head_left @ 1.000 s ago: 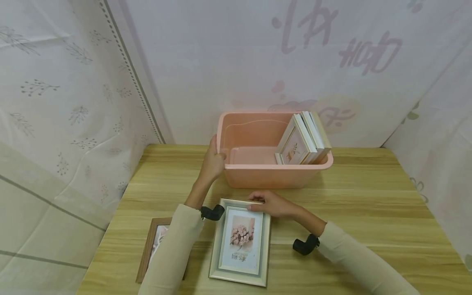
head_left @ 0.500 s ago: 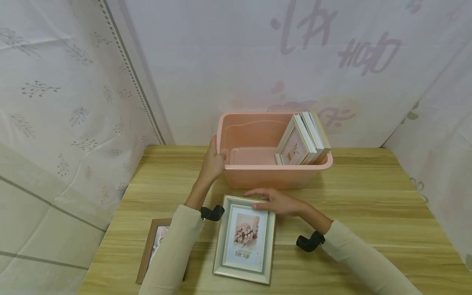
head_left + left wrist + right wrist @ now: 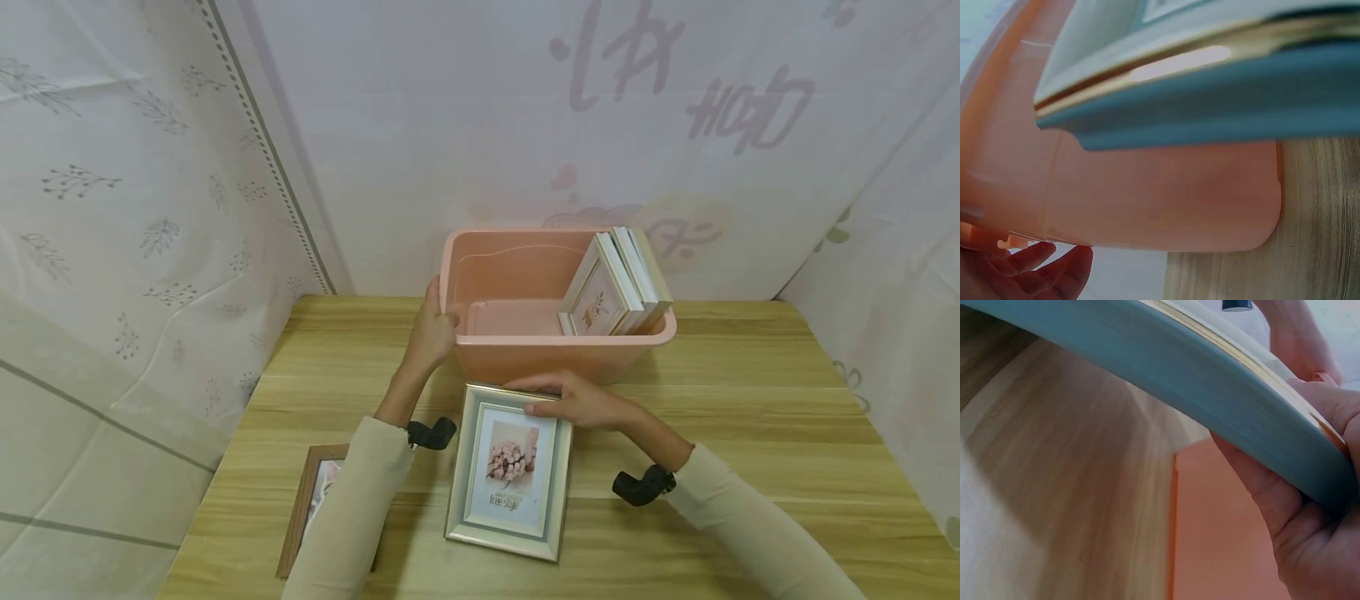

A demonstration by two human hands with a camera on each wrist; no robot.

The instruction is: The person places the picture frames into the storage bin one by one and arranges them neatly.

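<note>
My left hand (image 3: 432, 333) grips the left rim of a pink plastic bin (image 3: 536, 358); in the left wrist view its fingers (image 3: 1041, 275) curl at the bin's edge. With my right hand (image 3: 581, 402) I hold a cream and blue-grey picture frame (image 3: 480, 529) by its upper right corner, thumb on the front and fingers behind. It shows a pink flower bouquet and hangs tilted in front of the bin. In the right wrist view the frame's blue-grey side (image 3: 1166, 381) sits between thumb and fingers, raised off the wooden table.
Several white and gold picture frames (image 3: 600, 292) lean upright at the right end inside the bin. A brown picture frame (image 3: 300, 508) lies on the table (image 3: 750, 400) at the left, partly under my left sleeve. Patterned cloth (image 3: 480, 125) hangs behind the table.
My right hand has lifted the cream frame and moved it slightly right and towards the bin. The left hand has kept its place on the rim.
</note>
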